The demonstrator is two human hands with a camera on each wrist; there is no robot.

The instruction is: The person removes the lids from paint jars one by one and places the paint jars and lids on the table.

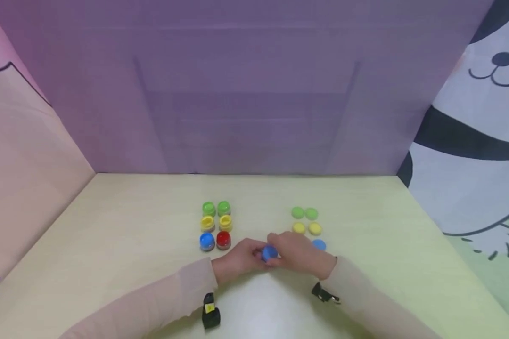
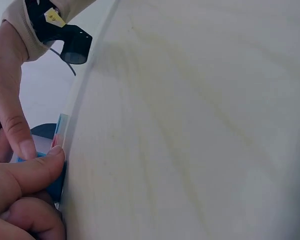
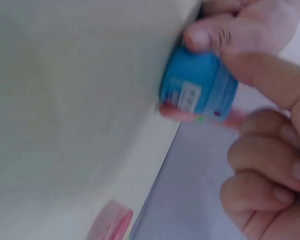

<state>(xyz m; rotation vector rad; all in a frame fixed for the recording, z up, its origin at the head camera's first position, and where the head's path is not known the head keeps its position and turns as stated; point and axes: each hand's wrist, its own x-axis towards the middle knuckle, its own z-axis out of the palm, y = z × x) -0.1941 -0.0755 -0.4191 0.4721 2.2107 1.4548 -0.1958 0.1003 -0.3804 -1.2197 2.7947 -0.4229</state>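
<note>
A small blue jar [image 3: 192, 82] with a white label is held between both hands, low over the table in the head view. My left hand [image 1: 241, 256] grips it from the left, its thumb lying on the jar in the left wrist view. From the other side, my right hand [image 1: 299, 252] pinches the jar near its top, with the remaining fingers curled in the right wrist view. The hands hide part of the jar. Left of them stand a red jar [image 1: 223, 240] and another blue jar [image 1: 207, 241]. A flat blue disc [image 1: 319, 245] lies just beyond my right hand.
Behind the red and blue jars are yellow jars [image 1: 208, 223] and green jars [image 1: 209, 209]. Yellow discs [image 1: 315, 229] and green discs [image 1: 298, 213] lie on the right of the pale table [image 1: 131, 226]. A purple panel [image 1: 246, 94] rises at the back.
</note>
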